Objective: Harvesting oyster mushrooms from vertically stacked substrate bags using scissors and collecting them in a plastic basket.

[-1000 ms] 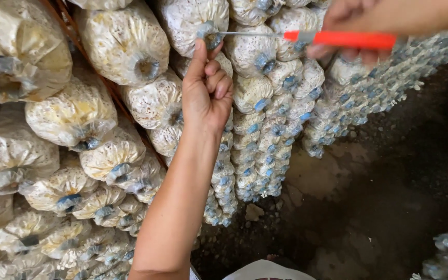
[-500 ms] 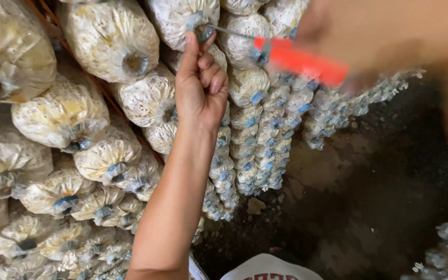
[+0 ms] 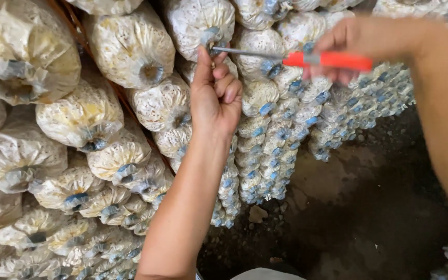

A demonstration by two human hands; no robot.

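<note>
My left hand (image 3: 216, 96) reaches up to the blue-ringed neck of a white mushroom grow bag (image 3: 200, 23), its index finger and thumb touching the plastic at the neck (image 3: 209, 37). My right hand (image 3: 356, 41) grips the red handle of a thin metal tool (image 3: 327, 60). The tool's steel shaft (image 3: 245, 52) points left, with its tip at the same bag's neck beside my left fingers.
Stacked grow bags (image 3: 130, 49) in clear plastic fill a wall from left to upper right, each with a blue or grey neck ring. A dark dirt floor (image 3: 369, 218) lies at lower right. A pale rim (image 3: 265, 274) shows at the bottom edge.
My right hand with the red-handled tool shook and blurred, then steadied with the tip at the bag's neck. My left hand stayed pinched at that neck.
</note>
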